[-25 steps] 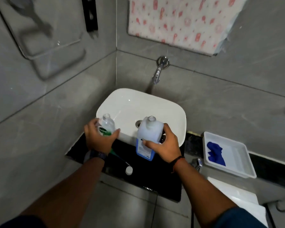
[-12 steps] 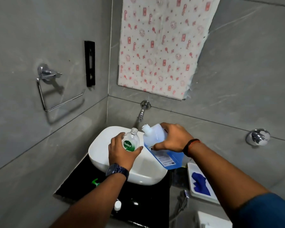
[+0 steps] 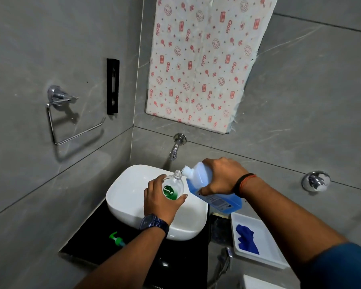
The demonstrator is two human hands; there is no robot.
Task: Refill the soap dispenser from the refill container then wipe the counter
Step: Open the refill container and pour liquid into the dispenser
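Note:
My left hand [image 3: 162, 203] grips a clear soap dispenser bottle [image 3: 174, 187] with a green Dettol label, its neck open, held over the white basin [image 3: 129, 195]. My right hand [image 3: 223, 177] holds the refill container [image 3: 200, 181], a translucent bottle of blue liquid, tilted so that its open spout sits right at the dispenser's neck. The green pump head [image 3: 116, 239] lies on the black counter [image 3: 88, 245], left of my left forearm. A blue cloth [image 3: 246, 238] lies in a white tray [image 3: 267, 255] at the right.
A wall tap [image 3: 175, 147] juts out above the basin. A chrome towel ring [image 3: 58, 113] hangs on the left wall and a chrome knob [image 3: 315, 181] on the right wall. A hose sprayer [image 3: 225, 259] hangs below the counter's right end.
Both hands lifted the bottles from the counter's front up over the basin. The refill container tipped further, bringing its spout to the dispenser's neck. My view rose toward the wall.

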